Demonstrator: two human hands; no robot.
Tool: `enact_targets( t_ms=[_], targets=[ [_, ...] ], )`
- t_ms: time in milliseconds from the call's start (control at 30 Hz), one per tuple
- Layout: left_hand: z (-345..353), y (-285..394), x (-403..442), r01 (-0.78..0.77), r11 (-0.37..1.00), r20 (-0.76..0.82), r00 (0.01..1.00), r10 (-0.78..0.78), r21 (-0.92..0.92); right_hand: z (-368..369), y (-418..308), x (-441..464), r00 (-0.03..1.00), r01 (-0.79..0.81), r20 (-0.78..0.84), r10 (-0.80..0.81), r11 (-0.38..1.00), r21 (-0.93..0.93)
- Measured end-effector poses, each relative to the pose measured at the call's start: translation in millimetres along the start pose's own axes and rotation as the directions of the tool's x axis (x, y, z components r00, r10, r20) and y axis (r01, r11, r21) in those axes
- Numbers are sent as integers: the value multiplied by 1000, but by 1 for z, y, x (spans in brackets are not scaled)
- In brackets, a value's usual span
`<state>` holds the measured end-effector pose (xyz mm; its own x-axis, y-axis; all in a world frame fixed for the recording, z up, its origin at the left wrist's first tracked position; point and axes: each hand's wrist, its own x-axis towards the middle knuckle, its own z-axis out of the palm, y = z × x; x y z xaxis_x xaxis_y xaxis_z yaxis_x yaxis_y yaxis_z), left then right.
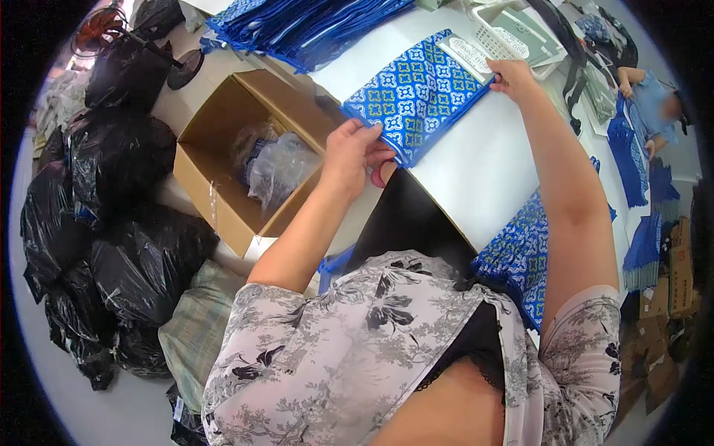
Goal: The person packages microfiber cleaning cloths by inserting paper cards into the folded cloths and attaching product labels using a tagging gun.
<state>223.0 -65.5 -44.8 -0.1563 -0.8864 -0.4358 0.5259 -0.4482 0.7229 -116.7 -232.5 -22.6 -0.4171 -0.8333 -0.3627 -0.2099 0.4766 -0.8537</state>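
A blue fabric piece (420,93) with a white and green pattern lies over the white table (476,178), held at two ends. My left hand (357,152) pinches its near left corner, fingers closed. At the far right end, my right hand (513,78) is closed on the fabric's edge, beside a pale printed card (466,59) that rests on the fabric. More of the patterned blue fabric (517,253) lies at the table's near edge, by my right forearm.
An open cardboard box (201,134) holding clear plastic stands left of my hands. Black bags (119,156) are piled farther left. Stacked blue fabric (297,30) lies at the back, a white basket (547,70) at back right. Another person (658,111) handles blue fabric at far right.
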Motion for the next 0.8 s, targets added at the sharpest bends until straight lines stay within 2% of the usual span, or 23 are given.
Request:
enact_targets(
  t_ms=[67,133,200,233,267,300,333,367,400,433,467,500,533,567,600,633,667,733,800],
  targets=[
    [-2,-4,-3,-12,1000,23,1000,12,21,1,1,2,1000,2,-14,-3,1000,-29],
    [-3,0,-8,-33,998,-23,999,34,44,3,6,7,1000,22,-21,-23,1000,-13],
    [-9,-3,-9,-54,997,-64,996,57,61,4,9,10,997,21,-69,-31,989,-146],
    [-17,-12,-7,-335,874,-147,902,405,351,5,6,1,997,23,-69,-33,989,-149],
    [-25,-18,-4,-506,596,-114,695,710,624,5,3,-8,987,70,-119,-111,948,-310],
    [-14,-2,-23,-531,472,-40,634,772,704,6,-2,-20,969,101,-157,-193,880,-463],
    [-10,1,-21,-534,467,-33,633,773,704,7,-9,-28,968,100,-162,-193,884,-458],
    [-7,3,-22,-625,205,180,496,850,754,6,-19,-41,963,102,-126,-237,759,-644],
    [-4,5,-24,-673,-73,395,339,854,736,7,-23,-49,959,100,-81,-271,595,-797],
    [5,7,-29,-673,-86,466,409,784,734,7,-23,-53,959,95,-89,-270,598,-796],
    [13,5,-29,-679,-88,472,406,782,729,6,-24,-57,932,148,-22,-361,438,-886],
    [21,4,-27,-660,-172,559,435,706,731,6,-25,-60,898,188,58,-435,262,-947],
    [28,2,-24,-644,-256,634,464,619,721,7,-23,-62,898,180,48,-438,266,-947],
    [24,-12,-13,-645,-218,646,558,521,733,9,-16,-63,825,298,104,-556,270,-915],
    [20,-22,-9,-652,-221,654,552,518,725,11,-9,-63,731,412,149,-666,257,-874],
    [17,-29,-6,-631,-305,692,569,444,714,11,-5,-66,652,546,225,-724,242,-802],
    [13,-35,-2,-609,-389,722,587,366,692,10,-5,-68,652,539,214,-727,247,-805],
    [15,-32,-5,-618,-384,728,577,371,686,6,-12,-86,685,579,297,-665,250,-776],
    [18,-26,-7,-687,-154,673,597,437,710,-7,-15,-85,673,602,289,-681,277,-749]
  ],
)
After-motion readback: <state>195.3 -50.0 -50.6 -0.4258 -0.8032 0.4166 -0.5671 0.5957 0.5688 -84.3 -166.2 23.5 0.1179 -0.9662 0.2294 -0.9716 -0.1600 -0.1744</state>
